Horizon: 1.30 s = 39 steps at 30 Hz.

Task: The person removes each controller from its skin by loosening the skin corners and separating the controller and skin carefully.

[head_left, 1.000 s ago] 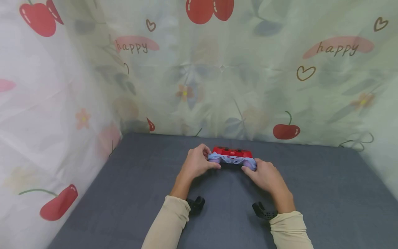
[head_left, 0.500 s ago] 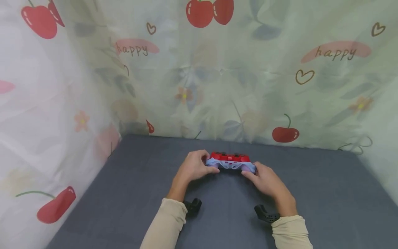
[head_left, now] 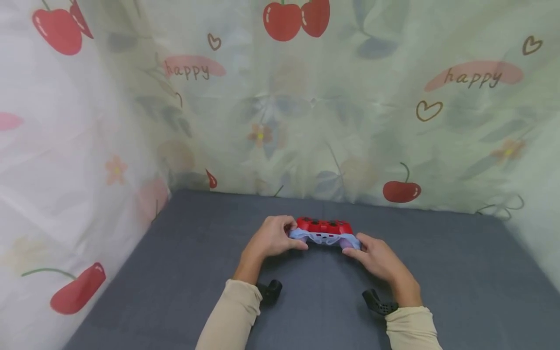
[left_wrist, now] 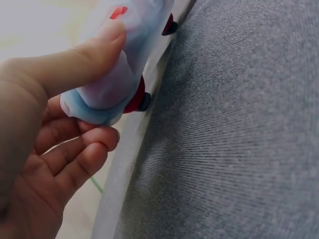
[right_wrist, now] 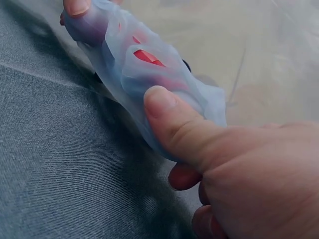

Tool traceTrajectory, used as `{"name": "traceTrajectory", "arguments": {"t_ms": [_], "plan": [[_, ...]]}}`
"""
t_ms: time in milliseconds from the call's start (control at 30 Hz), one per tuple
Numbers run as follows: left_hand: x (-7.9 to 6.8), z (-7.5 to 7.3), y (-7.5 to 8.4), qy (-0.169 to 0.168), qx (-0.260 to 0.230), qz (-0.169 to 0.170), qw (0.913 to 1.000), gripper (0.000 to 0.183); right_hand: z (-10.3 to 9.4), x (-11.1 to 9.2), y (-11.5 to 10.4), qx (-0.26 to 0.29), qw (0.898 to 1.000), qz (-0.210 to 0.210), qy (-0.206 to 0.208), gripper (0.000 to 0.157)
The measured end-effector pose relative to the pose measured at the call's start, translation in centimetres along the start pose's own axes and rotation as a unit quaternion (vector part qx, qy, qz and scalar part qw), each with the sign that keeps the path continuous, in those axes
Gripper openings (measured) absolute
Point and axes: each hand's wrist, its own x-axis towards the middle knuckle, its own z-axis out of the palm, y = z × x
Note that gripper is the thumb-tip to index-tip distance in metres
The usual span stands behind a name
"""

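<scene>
A red game controller (head_left: 324, 226) with dark thumbsticks is held over the grey cloth, in the middle of the head view. A pale blue, translucent silicone cover (head_left: 323, 238) wraps its near side and both grips; red shows through holes in it. My left hand (head_left: 273, 237) pinches the covered left end between thumb and fingers. At the other end my right hand (head_left: 378, 255) grips the cover, its thumb (right_wrist: 167, 107) pressed along the near face. In the left wrist view the cover's edge (left_wrist: 92, 112) bunches around the grip, beside the curled fingers.
Grey cloth (head_left: 210, 291) covers the table. Behind and to the left hang pale curtains (head_left: 306, 146) printed with cherries and lettering. Black camera mounts (head_left: 378, 304) are on both wrists, below the beige sleeves.
Both hands and the controller sit a little lower in the head view, which has itself tilted slightly. The controller leans so more of its top shows; both hands keep their hold.
</scene>
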Motion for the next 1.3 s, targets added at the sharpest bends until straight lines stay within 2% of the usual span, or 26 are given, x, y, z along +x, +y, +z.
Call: {"name": "traceTrajectory", "arguments": {"t_ms": [300,767,1033,1167,1300], "plan": [[-0.2,0.2,-0.4,0.002,0.002,-0.005,1.0,0.04,0.6,0.2,0.3,-0.009,1.0,-0.013,0.017,0.03],[0.3,0.5,-0.2,0.003,0.008,0.002,1.0,0.044,0.7,0.0,0.7,0.001,1.0,0.003,0.025,0.033],[0.4,0.8,-0.2,0.016,0.01,0.01,0.9998,0.048,0.9,0.1,0.9,0.001,0.999,0.002,0.036,0.033],[0.3,0.8,-0.2,0.026,0.012,0.006,0.9996,0.048,1.1,0.2,0.4,0.007,0.999,0.0,0.031,0.028],[0.3,1.0,-0.1,0.032,0.013,0.013,0.9993,0.044,1.7,0.7,-0.9,-0.001,1.0,-0.019,-0.002,0.022]]}}
